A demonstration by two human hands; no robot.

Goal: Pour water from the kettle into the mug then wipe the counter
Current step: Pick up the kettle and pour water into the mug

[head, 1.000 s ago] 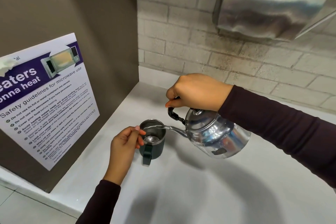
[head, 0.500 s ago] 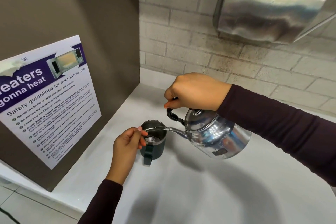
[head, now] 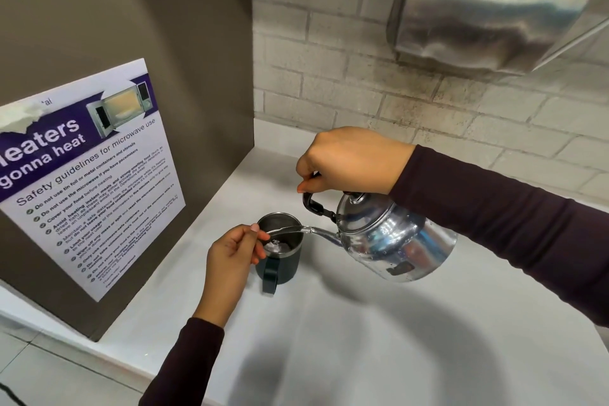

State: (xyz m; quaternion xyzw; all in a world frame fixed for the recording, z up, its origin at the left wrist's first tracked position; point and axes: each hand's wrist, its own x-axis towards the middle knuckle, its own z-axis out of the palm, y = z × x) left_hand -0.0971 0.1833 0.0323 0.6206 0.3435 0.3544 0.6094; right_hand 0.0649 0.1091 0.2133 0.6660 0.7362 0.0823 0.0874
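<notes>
Since a moment ago almost nothing has moved: we still tip the kettle (head: pixel 395 241) over the mug (head: pixel 280 254), and both hands sit where they were.

We count one kettle, one mug, two hands, one poster and one shiny metal box on the wall.

Our kettle is silver and shiny, with a black handle on top. It hangs in the air, tilted to the left, just right of the mug. Its thin spout reaches over the mug's rim, and a thin stream of water crosses the open top. We can see some water splashing inside the mug.

Our mug is dark green with a silver rim. It stands upright on the counter (head: pixel 362 339), its handle pointing toward us.

Our right hand (head: pixel 352 161) is closed tight around the kettle's handle, right above the lid. Our left hand (head: pixel 234 257) is curled against the mug's left side, with the fingertips touching the rim, so it grips the mug to steady it. Both arms wear dark sleeves.

Our counter is white and smooth, with soft shadows on it. On the left stands a brown panel with a poster (head: pixel 89 175) about microwave safety stuck on it. Behind the counter is a pale brick wall, stained dark near the top. A metal box (head: pixel 494 6) hangs on that wall, above the kettle.
</notes>
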